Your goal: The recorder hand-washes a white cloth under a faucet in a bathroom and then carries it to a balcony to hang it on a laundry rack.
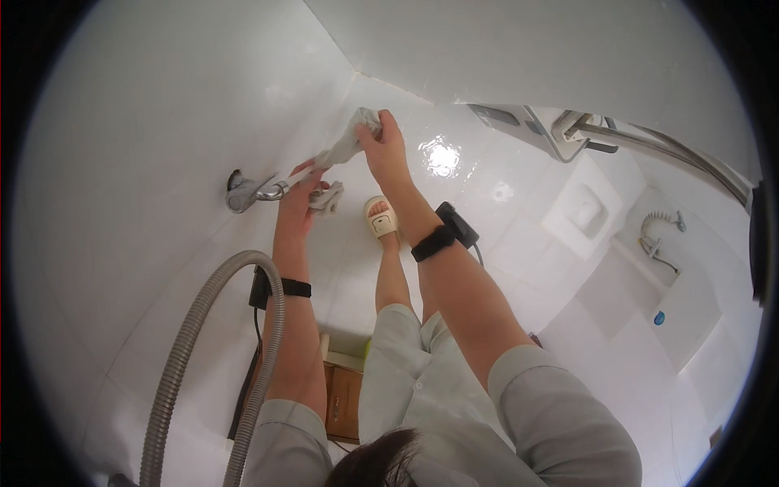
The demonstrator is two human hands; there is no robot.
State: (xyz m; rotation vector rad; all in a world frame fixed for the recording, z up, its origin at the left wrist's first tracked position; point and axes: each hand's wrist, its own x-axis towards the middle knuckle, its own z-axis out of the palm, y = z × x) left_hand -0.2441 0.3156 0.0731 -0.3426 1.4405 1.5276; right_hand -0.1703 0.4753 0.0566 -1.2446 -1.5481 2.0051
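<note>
A pale grey-white cloth [344,148] is stretched between my two hands in front of the left wall. My right hand [386,152] is closed round its upper, bunched end. Lower down, my left hand [300,199] grips the other part, and a loose fold hangs out beside the fingers. Right beside my left hand, a chrome tap [272,191] sticks out of the wall from a grey fitting [240,193]. Whether the left hand also touches the tap, I cannot tell.
A ribbed metal hose [180,357] loops up in front of my left forearm. My sandalled foot [380,217] stands on wet, shiny tiles. To the right are a white squat toilet [578,209], a wall-mounted unit with pipes [560,134] and a coiled hose [661,219]. A wooden cabinet [345,402] stands below.
</note>
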